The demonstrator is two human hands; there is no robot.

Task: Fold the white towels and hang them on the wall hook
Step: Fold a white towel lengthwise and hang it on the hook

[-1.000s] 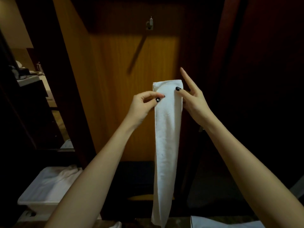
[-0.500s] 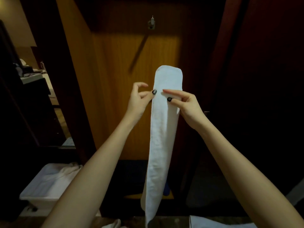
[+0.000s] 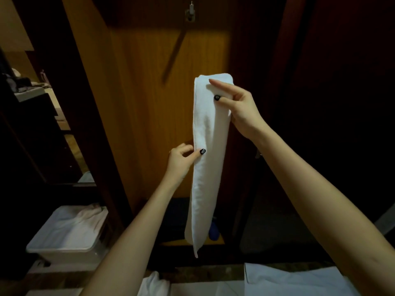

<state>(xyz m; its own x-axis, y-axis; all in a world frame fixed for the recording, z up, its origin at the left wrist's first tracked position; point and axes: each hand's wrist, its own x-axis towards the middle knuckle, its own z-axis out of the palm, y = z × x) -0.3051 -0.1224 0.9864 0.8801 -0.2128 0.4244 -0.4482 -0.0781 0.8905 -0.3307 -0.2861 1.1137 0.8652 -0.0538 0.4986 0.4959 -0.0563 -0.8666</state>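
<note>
Narrow folded white towel (image 3: 205,178) hangs from two hands.
The right hand (image 3: 241,112) pinches its top; below those fingers, the left hand (image 3: 179,162) pinches its edge. The fingers behind the cloth are hidden.

The folded white towel (image 3: 206,167) hung as a long, narrow strip, nearly upright. The right hand (image 3: 241,112) pinched it near its rounded top and the left hand (image 3: 179,161) pinched its left edge midway. The metal wall hook (image 3: 190,13) sat well above it. Spare white towels (image 3: 81,221) lay crumpled at lower left.
</note>
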